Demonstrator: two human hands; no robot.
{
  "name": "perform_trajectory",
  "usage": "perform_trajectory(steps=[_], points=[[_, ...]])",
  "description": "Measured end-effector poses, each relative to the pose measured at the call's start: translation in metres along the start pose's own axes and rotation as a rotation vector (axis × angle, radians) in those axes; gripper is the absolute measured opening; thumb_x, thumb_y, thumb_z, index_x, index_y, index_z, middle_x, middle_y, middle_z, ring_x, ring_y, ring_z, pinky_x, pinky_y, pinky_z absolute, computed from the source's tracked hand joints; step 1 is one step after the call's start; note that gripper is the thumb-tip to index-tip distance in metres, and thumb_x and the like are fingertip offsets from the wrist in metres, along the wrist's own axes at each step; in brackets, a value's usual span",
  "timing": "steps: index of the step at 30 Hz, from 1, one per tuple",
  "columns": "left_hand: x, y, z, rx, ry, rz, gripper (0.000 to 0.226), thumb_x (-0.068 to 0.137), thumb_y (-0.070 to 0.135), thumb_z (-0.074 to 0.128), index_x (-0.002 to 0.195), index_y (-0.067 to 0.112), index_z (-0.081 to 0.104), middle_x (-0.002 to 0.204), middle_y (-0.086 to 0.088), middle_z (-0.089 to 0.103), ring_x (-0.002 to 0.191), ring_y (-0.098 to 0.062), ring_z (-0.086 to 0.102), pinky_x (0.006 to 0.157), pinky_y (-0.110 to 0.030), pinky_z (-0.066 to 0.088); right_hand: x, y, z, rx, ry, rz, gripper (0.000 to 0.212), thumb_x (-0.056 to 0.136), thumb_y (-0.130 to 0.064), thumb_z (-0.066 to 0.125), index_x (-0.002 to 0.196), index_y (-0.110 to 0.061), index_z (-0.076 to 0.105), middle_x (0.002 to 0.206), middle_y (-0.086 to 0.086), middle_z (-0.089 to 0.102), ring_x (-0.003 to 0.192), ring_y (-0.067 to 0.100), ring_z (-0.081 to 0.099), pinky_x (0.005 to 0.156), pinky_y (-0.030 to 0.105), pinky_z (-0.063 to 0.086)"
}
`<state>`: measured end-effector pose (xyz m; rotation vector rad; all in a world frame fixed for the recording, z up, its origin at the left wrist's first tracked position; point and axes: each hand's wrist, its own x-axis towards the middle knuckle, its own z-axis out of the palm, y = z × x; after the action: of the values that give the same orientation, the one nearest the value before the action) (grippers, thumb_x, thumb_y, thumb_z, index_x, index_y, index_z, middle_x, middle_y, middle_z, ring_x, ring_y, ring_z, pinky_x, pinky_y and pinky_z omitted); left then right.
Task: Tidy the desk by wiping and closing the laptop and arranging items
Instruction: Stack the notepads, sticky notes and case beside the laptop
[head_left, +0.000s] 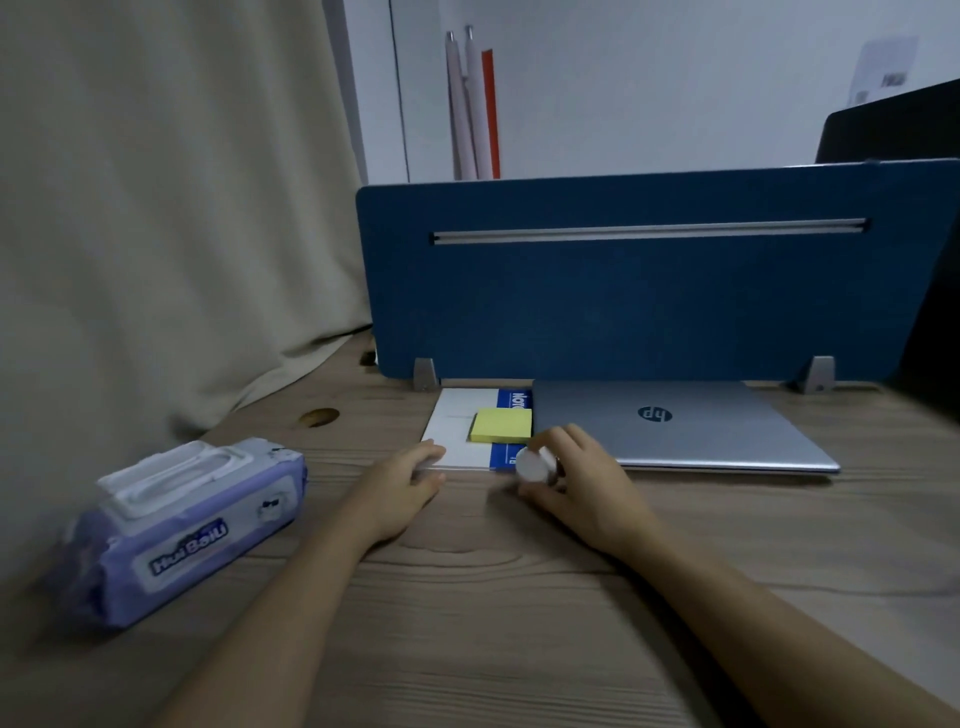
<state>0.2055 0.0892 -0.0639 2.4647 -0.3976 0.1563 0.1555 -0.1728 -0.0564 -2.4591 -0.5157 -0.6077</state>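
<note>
A silver laptop lies closed on the wooden desk, against the blue divider. Left of it lies a white and blue notebook with a yellow sticky-note pad on top. My left hand rests at the notebook's near left corner, its fingers touching the edge. My right hand grips a small white round object, blurred, just over the notebook's near right corner beside the laptop.
A purple pack of wet wipes lies at the left of the desk. A blue divider panel stands behind the laptop. A beige curtain hangs at the left. A dark chair back shows at the far right.
</note>
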Motion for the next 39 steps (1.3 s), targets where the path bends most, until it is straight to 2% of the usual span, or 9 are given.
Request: perform_trajectory(steps=[4,9,14,17,21,29,33,36,39], points=[[0.007,-0.004,0.001,-0.014,0.030,-0.022,0.047,0.094,0.041,0.054,0.140,0.039,0.045,0.149,0.007,0.046,0.131,-0.014,0.045,0.097,-0.028,0.037,0.030,0.000,0.019,-0.213,0.029,-0.026,0.035,0.085,-0.055,0.061,0.105,-0.030,0.047,0.105,-0.009,0.058,0.095,0.016,0.047,0.081,0.034,0.038],[0.014,-0.006,0.004,0.022,0.030,-0.008,0.047,0.093,0.042,0.055,0.140,0.038,0.046,0.151,0.011,0.043,0.135,-0.013,0.042,0.107,-0.034,0.037,0.047,0.006,0.030,-0.225,0.037,0.009,0.035,0.082,-0.061,0.055,0.094,-0.031,0.040,0.096,-0.008,0.063,0.096,0.019,0.045,0.080,0.039,0.033],[0.016,-0.004,0.005,0.048,0.040,0.001,0.046,0.094,0.041,0.054,0.139,0.035,0.048,0.151,0.011,0.043,0.135,-0.013,0.042,0.106,-0.033,0.036,0.050,0.011,0.032,-0.285,0.067,0.017,0.033,0.084,-0.056,0.055,0.098,-0.028,0.046,0.105,-0.005,0.063,0.099,0.020,0.044,0.079,0.038,0.031],[0.009,-0.001,0.004,0.014,0.045,-0.011,0.044,0.094,0.039,0.054,0.138,0.035,0.048,0.148,0.008,0.047,0.132,-0.011,0.044,0.101,-0.030,0.038,0.045,0.010,0.032,-0.312,0.086,0.008,0.039,0.084,-0.060,0.055,0.105,-0.028,0.048,0.110,-0.006,0.059,0.101,0.022,0.045,0.078,0.037,0.030],[-0.009,0.009,-0.001,-0.064,0.082,-0.025,0.041,0.094,0.036,0.055,0.134,0.040,0.049,0.144,0.007,0.051,0.116,0.001,0.044,0.090,-0.022,0.035,0.031,0.001,0.028,-0.316,0.056,-0.029,0.043,0.085,-0.066,0.045,0.113,-0.033,0.047,0.116,-0.008,0.054,0.104,0.018,0.043,0.081,0.034,0.029],[-0.065,0.024,-0.009,-0.133,0.123,-0.033,0.036,0.094,0.033,0.055,0.128,0.047,0.051,0.137,0.012,0.054,0.108,0.003,0.048,0.078,-0.015,0.037,-0.011,-0.024,0.009,-0.184,-0.061,0.023,0.037,0.091,-0.045,0.057,0.124,-0.032,0.047,0.126,-0.006,0.053,0.112,0.016,0.045,0.090,0.034,0.039],[-0.100,0.029,-0.021,-0.117,0.169,-0.026,0.035,0.095,0.031,0.054,0.126,0.047,0.051,0.117,0.012,0.062,0.087,0.004,0.056,0.068,-0.013,0.043,-0.033,-0.048,0.006,-0.099,-0.085,0.008,0.034,0.092,-0.041,0.060,0.122,-0.028,0.051,0.121,-0.007,0.056,0.110,0.013,0.049,0.093,0.032,0.044],[-0.124,0.030,-0.032,-0.071,0.247,-0.007,0.034,0.095,0.027,0.054,0.127,0.040,0.053,0.114,0.010,0.063,0.097,-0.009,0.061,0.077,-0.025,0.047,-0.046,-0.073,0.006,0.141,-0.121,0.082,0.024,0.092,-0.038,0.062,0.113,-0.030,0.054,0.106,-0.011,0.060,0.093,0.000,0.055,0.076,0.013,0.044],[-0.140,0.028,-0.043,-0.012,0.354,0.076,0.034,0.093,0.018,0.057,0.126,0.028,0.057,0.125,0.006,0.061,0.114,-0.009,0.055,0.093,-0.024,0.043,-0.051,-0.097,0.012,0.292,-0.188,0.125,0.019,0.092,-0.037,0.061,0.109,-0.032,0.054,0.098,-0.011,0.061,0.090,0.001,0.058,0.073,0.015,0.046]])
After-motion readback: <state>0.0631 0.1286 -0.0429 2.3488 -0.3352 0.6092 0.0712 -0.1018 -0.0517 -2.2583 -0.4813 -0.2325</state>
